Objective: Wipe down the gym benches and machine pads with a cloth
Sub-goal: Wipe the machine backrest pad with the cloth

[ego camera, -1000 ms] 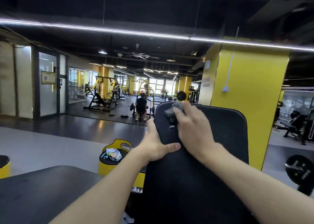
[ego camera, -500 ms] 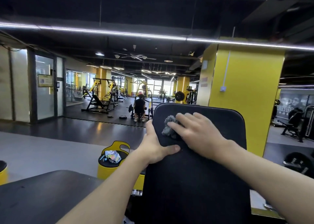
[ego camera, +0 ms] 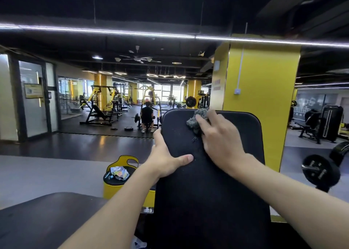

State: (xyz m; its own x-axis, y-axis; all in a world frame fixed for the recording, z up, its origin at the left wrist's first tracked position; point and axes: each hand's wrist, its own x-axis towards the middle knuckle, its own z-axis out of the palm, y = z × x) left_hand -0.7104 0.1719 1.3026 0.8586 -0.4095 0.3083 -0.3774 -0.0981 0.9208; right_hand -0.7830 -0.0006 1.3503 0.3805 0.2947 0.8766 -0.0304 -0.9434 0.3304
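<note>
Black vinyl covers the upright bench backrest (ego camera: 211,188) that fills the middle of the view, with a few pale specks on its face. Behind it rises a yellow pillar (ego camera: 264,101). The gym floor is dark and glossy under strip lights, with yellow-framed machines further back and a person (ego camera: 147,114) seated at one of them. A weight plate (ego camera: 321,173) hangs at the right, and a second black pad (ego camera: 47,220) lies at lower left. The grey cloth (ego camera: 195,119) sits bunched at the backrest's top edge, under the fingertips of the right hand (ego camera: 221,137), whose fingers lie stretched flat, pressing it down. The left hand (ego camera: 166,158) grips the backrest's left edge, thumb across the front and fingers wrapped behind.
</note>
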